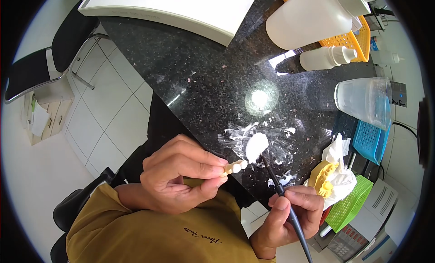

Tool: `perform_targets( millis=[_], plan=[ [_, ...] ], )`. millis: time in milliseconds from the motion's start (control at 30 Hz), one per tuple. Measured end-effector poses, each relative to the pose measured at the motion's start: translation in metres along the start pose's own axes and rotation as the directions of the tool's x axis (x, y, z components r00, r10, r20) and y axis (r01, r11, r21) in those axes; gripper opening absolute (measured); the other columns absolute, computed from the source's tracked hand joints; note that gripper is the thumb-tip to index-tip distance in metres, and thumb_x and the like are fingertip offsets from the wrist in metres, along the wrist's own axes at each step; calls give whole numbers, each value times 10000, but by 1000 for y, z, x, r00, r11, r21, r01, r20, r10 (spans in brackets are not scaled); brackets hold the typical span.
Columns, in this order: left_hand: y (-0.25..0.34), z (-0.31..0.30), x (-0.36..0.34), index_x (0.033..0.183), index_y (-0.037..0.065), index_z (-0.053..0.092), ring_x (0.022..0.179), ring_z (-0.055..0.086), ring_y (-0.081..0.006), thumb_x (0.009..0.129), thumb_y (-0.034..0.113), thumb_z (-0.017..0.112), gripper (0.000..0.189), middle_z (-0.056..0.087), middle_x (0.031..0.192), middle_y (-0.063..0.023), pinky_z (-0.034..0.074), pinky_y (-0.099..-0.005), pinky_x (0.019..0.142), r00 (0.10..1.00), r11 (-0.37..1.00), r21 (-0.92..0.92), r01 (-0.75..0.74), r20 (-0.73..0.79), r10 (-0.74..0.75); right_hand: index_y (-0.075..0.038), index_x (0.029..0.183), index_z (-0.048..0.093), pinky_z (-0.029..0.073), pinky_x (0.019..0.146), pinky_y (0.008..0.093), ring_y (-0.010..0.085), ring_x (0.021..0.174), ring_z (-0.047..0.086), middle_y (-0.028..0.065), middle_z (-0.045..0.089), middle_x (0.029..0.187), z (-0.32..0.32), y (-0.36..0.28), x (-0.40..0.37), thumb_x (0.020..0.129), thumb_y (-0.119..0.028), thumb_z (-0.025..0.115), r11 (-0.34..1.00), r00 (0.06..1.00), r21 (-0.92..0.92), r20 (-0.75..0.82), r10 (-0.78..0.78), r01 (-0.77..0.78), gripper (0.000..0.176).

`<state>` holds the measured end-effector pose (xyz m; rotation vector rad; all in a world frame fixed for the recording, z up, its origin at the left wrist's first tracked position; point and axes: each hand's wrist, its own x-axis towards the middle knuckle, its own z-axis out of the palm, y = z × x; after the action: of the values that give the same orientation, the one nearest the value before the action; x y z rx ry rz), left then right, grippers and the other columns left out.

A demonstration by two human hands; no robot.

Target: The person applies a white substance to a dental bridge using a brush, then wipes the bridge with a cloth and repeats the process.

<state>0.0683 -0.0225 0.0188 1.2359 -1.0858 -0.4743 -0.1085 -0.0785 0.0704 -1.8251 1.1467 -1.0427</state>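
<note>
My left hand (pixel 186 174) pinches a small dental bridge (pixel 235 167), a row of tooth-shaped crowns in white and cream, just over the counter's edge. Held like a pen in my right hand (pixel 297 213) is a slim dark brush (pixel 276 182). Its tip reaches the lower right side of a white mound of powder or paste (pixel 257 145); whether it touches cannot be told. White smears surround the mound on the black speckled counter (pixel 199 90). Beside my right hand, a yellow dental model (pixel 322 179) lies on crumpled white tissue (pixel 344 183).
A clear plastic cup (pixel 362 99), a small white dropper bottle (pixel 326 58) and a large white bottle (pixel 312 20) stand along the right. Orange (pixel 351 43), blue (pixel 369 143) and green (pixel 349 204) baskets sit behind. A white tray (pixel 172 16) lies at the far end; a black chair (pixel 70 41) stands left.
</note>
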Motion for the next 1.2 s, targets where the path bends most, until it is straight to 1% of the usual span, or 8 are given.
perform_targets(
  millis=[100,167,300,433,467,533,667,1200],
  plan=[
    [-2,-1,0,808,4,639,685,632,-165,664,-55,772,205,673,828,-119,488,-229,556,1000,1000,-4,-14,5,14,10,849,559,458,514,244,149,527,567,118,599,667,1,-1,1,730,-2,671,1000,1000,-4,-3,22,-22,164],
    [-8,0,-1,844,21,611,637,569,-128,774,48,723,135,643,835,-122,431,-212,535,995,996,8,-93,29,93,15,849,577,457,515,244,157,531,570,107,591,667,0,0,4,720,6,676,996,995,1,53,-89,89,163],
    [-3,1,-1,839,22,616,659,592,-135,772,53,733,139,643,836,-119,445,-207,537,997,997,16,-78,20,78,9,898,635,441,470,235,161,537,567,79,564,693,-6,6,3,682,17,685,956,958,119,65,-278,269,222],
    [3,2,1,800,17,666,669,635,-166,630,-41,794,221,680,823,-104,489,-234,545,1000,1000,12,7,-25,-6,6,846,648,482,465,229,177,551,581,78,570,710,-7,9,5,655,15,690,908,901,119,128,-415,401,195],
    [2,2,1,801,17,667,664,636,-165,628,-39,796,223,681,821,-103,489,-234,540,1000,1000,20,-4,-21,5,6,846,648,482,465,229,177,551,581,78,570,710,-7,7,3,655,15,690,908,900,120,130,-416,402,195],
    [2,2,2,800,18,667,662,636,-163,629,-39,795,222,681,821,-102,488,-231,536,1000,1000,21,-10,-25,10,-61,927,532,403,568,239,152,603,516,70,529,724,-5,2,-1,853,-186,637,946,929,-4,192,-317,324,179],
    [-4,0,1,835,17,617,670,606,-153,754,40,747,155,642,834,-119,471,-208,532,995,995,40,-95,31,93,-68,933,525,412,579,244,155,607,526,67,534,727,-4,1,-1,853,-187,635,951,930,-17,212,-300,310,181],
    [-4,2,2,814,21,618,654,597,-149,751,49,755,153,651,820,-111,463,-211,518,994,992,60,-112,7,112,-65,904,526,418,569,253,160,612,530,73,536,734,-3,1,0,854,-218,645,952,935,-52,211,-286,303,200]
  ],
)
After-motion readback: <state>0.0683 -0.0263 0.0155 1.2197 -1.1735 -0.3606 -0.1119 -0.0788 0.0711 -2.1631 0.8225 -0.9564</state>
